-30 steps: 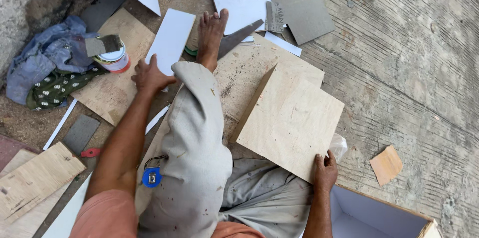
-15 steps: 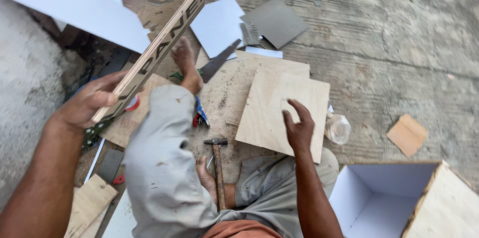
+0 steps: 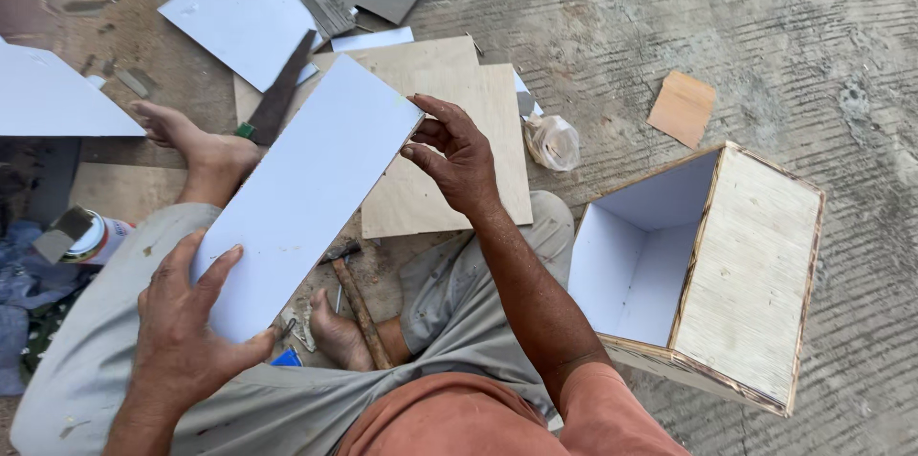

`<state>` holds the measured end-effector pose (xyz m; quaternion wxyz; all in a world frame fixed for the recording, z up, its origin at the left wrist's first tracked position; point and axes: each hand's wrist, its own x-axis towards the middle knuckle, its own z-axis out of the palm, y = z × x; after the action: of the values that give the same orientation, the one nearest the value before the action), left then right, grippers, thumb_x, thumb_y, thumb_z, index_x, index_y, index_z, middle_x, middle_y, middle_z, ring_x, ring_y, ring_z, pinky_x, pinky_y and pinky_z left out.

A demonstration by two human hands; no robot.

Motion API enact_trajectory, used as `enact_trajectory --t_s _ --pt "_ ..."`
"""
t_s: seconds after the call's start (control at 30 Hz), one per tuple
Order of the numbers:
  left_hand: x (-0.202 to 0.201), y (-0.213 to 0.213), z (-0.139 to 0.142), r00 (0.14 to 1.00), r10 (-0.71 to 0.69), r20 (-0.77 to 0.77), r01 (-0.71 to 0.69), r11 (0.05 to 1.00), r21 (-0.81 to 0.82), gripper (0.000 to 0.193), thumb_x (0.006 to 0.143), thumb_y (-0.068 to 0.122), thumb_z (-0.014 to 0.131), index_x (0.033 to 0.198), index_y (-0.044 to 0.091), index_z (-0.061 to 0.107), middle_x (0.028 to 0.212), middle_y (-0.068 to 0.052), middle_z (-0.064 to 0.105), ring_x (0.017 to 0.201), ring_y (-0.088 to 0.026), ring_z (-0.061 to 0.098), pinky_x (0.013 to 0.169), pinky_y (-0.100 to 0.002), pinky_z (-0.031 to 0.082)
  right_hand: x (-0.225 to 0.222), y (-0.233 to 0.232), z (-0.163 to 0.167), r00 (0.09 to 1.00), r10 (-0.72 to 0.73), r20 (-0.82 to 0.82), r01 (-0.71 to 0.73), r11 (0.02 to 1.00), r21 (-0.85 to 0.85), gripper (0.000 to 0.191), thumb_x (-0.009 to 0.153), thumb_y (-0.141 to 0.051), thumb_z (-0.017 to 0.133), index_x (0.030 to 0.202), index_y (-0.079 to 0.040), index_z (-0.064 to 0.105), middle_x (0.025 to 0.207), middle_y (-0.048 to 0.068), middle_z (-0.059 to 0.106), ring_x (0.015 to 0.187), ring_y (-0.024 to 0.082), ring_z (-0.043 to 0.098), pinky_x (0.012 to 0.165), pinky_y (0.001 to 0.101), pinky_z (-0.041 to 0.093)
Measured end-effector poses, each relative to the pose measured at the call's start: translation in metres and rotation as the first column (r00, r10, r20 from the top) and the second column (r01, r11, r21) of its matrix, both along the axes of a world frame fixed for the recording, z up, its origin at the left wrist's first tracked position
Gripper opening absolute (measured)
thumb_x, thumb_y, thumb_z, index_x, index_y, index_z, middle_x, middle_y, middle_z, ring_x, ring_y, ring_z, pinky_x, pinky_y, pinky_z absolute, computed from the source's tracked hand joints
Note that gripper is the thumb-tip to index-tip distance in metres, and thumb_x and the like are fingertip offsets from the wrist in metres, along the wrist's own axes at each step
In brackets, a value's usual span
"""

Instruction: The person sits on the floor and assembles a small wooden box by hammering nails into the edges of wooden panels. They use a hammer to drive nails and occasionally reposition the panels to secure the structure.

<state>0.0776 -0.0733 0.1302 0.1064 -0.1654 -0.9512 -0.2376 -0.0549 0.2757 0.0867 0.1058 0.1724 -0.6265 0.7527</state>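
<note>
The white panel (image 3: 304, 196) is held tilted over the lap, its underside hidden. The left hand (image 3: 191, 322) grips its near end, thumb on top; the right hand (image 3: 459, 155) pinches its far corner with the fingertips. A hammer (image 3: 361, 311) lies between the legs, its head partly hidden under the panel. The box (image 3: 755, 274) lies on its side at right, open mouth facing left, white inside and empty as far as shows. A can (image 3: 96, 238) at left is partly covered by a scrap. Plywood sheets (image 3: 459, 131) lie on the concrete floor (image 3: 669, 16).

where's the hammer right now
In the head view the hammer lies low at centre on the ground between the legs, beside the foot, below the white panel.
</note>
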Motion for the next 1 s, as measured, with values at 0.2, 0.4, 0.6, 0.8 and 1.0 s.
enact_trajectory --t_s 0.2,0.4,0.6,0.8,1.0 --pt "0.002 0.010 -0.042 0.998 -0.043 0.050 0.045 0.998 -0.039 0.108 0.043 0.034 0.090 0.143 0.021 0.051 0.154 -0.026 0.038 0.141 -0.044 0.042 0.105 -0.064 0.039 0.018 0.030 -0.050 0.996 -0.016 0.089 0.026 0.994 -0.109 0.049 0.099 0.009 0.069 0.145 -0.004 0.055 0.138 0.013 0.066 0.121 0.019 0.069 0.104 0.0346 0.063" --pt "0.005 0.007 -0.071 0.992 -0.060 0.109 0.068 0.996 -0.065 0.108 0.044 0.038 0.091 0.143 0.025 0.051 0.155 -0.024 0.035 0.144 -0.042 0.039 0.104 -0.067 0.038 0.029 0.042 -0.075 0.984 -0.086 0.159 0.097 0.993 -0.068 0.047 0.098 0.008 0.071 0.141 -0.004 0.059 0.122 0.012 0.073 0.114 0.017 0.071 0.100 0.0339 0.065" --pt "0.008 0.003 -0.089 0.991 -0.064 0.114 0.072 0.995 -0.065 0.107 0.044 0.039 0.091 0.142 0.026 0.051 0.153 -0.024 0.035 0.143 -0.042 0.039 0.105 -0.067 0.036 0.036 0.043 -0.085 0.972 -0.144 0.184 0.147 0.989 -0.002 0.043 0.098 0.006 0.072 0.138 -0.006 0.062 0.117 0.010 0.074 0.111 0.015 0.071 0.098 0.0318 0.064" --pt "0.010 0.005 -0.092 0.992 -0.080 0.099 0.085 0.996 -0.041 0.106 0.045 0.038 0.091 0.142 0.026 0.052 0.153 -0.024 0.037 0.143 -0.042 0.039 0.106 -0.066 0.035 0.034 0.042 -0.091 0.906 -0.397 0.148 0.362 0.907 0.217 0.030 0.099 0.006 0.067 0.127 -0.004 0.068 0.110 0.008 0.076 0.105 0.013 0.073 0.095 0.0297 0.062" --pt "0.008 0.006 -0.092 0.992 -0.105 0.077 0.107 0.994 -0.029 0.101 0.047 0.034 0.090 0.141 0.025 0.053 0.152 -0.023 0.040 0.141 -0.040 0.041 0.106 -0.061 0.034 0.051 0.056 -0.104 0.812 -0.409 0.416 0.161 0.842 0.515 0.028 0.099 -0.004 0.067 0.126 -0.001 0.069 0.105 0.008 0.078 0.097 0.014 0.074 0.087 0.0308 0.061"
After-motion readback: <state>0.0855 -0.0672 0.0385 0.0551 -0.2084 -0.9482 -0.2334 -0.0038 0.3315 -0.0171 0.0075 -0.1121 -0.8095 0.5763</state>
